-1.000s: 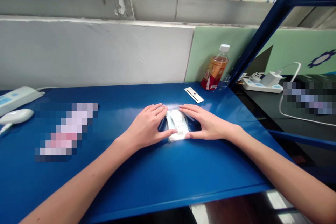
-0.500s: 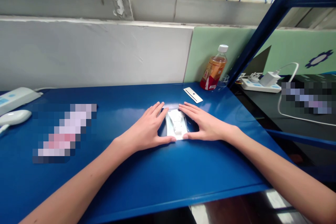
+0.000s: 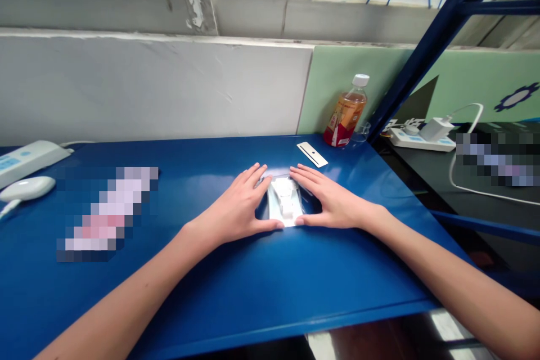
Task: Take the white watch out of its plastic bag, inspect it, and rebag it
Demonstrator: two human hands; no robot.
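Note:
A small clear plastic packet [image 3: 286, 202] with a white item inside lies on the blue table; I cannot tell what the item is. My left hand [image 3: 244, 202] rests at its left side, fingers stretched forward and thumb at the near left corner. On the opposite side, my right hand [image 3: 324, 194] has its fingers spread from its thumb, which touches the near right corner. Both hands are open and frame the packet without lifting it. Parts of the packet's side edges are hidden by the fingers.
A flat white card-like strip [image 3: 312, 154] lies behind the packet. Near the wall stands a drink bottle [image 3: 346, 112]. At the left are a power strip [image 3: 29, 160], a white oval device [image 3: 27, 188] and a blurred object [image 3: 113, 208]. A blue metal post [image 3: 426, 56] rises at right.
The view has shifted slightly, so everything sits a little to the right and lower. The hands stay at the packet's sides as before.

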